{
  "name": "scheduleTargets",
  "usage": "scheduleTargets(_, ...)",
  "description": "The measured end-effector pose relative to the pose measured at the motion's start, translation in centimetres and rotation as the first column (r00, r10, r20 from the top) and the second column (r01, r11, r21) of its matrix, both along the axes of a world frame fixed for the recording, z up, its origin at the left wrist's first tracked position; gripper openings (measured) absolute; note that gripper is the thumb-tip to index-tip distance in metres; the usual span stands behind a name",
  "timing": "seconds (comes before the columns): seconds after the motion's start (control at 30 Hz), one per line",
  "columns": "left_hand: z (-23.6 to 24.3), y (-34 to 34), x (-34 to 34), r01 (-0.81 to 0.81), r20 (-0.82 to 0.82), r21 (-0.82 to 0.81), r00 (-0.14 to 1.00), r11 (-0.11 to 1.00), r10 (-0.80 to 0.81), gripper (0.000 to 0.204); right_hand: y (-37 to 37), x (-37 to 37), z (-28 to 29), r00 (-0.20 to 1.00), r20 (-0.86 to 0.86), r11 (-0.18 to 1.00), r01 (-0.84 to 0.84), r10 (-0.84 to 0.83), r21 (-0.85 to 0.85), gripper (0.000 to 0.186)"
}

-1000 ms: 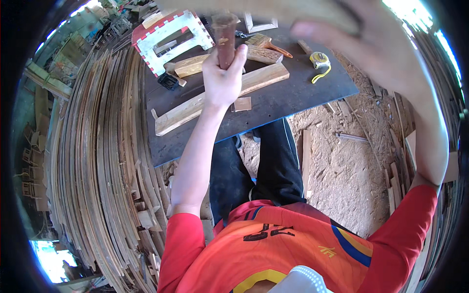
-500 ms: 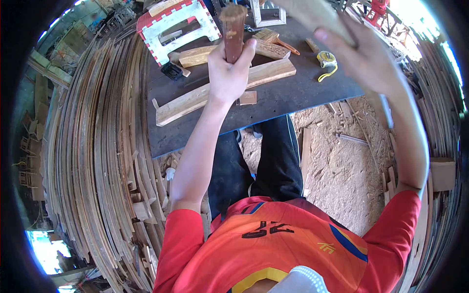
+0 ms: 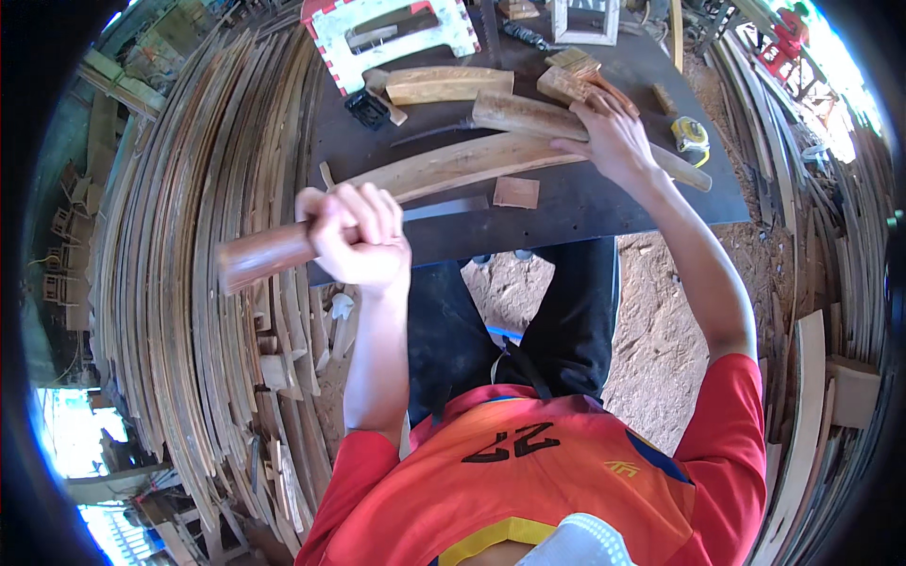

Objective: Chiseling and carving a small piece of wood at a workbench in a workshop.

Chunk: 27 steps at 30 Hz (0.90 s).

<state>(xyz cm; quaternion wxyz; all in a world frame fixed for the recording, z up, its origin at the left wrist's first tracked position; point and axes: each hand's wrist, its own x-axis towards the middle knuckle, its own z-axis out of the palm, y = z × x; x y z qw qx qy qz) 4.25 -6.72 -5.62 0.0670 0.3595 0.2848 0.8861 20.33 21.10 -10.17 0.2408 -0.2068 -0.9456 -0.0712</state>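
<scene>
My left hand [image 3: 357, 231] is closed round the brown wooden handle of a chisel [image 3: 267, 257]. The handle points left, and a flat grey blade, blurred, sticks out on the other side over the table's front edge. My right hand [image 3: 615, 141] lies across a club-shaped wooden mallet [image 3: 528, 115], fingers over it and thumb on the near side. The mallet's thick end points left and its thinner end right. Just under it a long wooden bar [image 3: 453, 162] rests on the table, partly hidden by the mallet and both hands. Nearby lies a small square wood piece [image 3: 516, 192].
On the dark table [image 3: 604, 203] are a wood block [image 3: 448, 85], a brush [image 3: 604, 80], a yellow tape measure [image 3: 691, 140], a black clip-like object [image 3: 366, 109] and a red-and-white stool [image 3: 396, 38]. Stacked planks [image 3: 189, 236] stand at the left, more at the right.
My right hand has come down with the mallet from above the table onto the wood there. My left hand has moved left and lower, turning the chisel handle from upright to pointing left.
</scene>
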Motion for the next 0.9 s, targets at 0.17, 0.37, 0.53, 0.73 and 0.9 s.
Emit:
scheduleTargets(0.17, 0.4, -1.4, -3.1, -0.082, -0.033, 0.011, 0.996, 0.997, 0.083, 0.025, 0.4, -0.5, -0.6, 0.999, 0.029, 0.997, 0.027, -0.029, 0.074, 0.063)
scheduleTargets(0.37, 1.2, -1.8, -3.6, -0.14, 0.086, -0.019, 0.986, 0.99, 0.141, 0.034, -5.1, 1.5, -1.4, 0.937, -0.183, 0.936, -0.325, 0.299, -0.133, 0.04)
scheduleTargets(0.53, 0.9, -1.9, -3.2, -0.164, 0.111, -0.053, 0.979, 0.985, 0.169, 0.033, -6.7, 0.7, -3.7, 0.904, -0.203, 0.856, -0.424, 0.377, -0.296, 0.038)
scheduleTargets(0.73, 1.0, -2.4, -2.6, -0.138, 0.095, -0.065, 0.985, 0.988, 0.144, 0.032, -6.3, 0.4, -5.2, 0.886, -0.295, 0.85, -0.44, 0.358, -0.291, 0.019)
scheduleTargets(0.9, 1.9, -2.6, -2.8, -0.147, 0.024, -0.059, 0.989, 0.987, 0.148, 0.031, -6.1, 0.3, -5.5, 0.871, -0.325, 0.86, -0.453, 0.37, -0.235, 0.018)
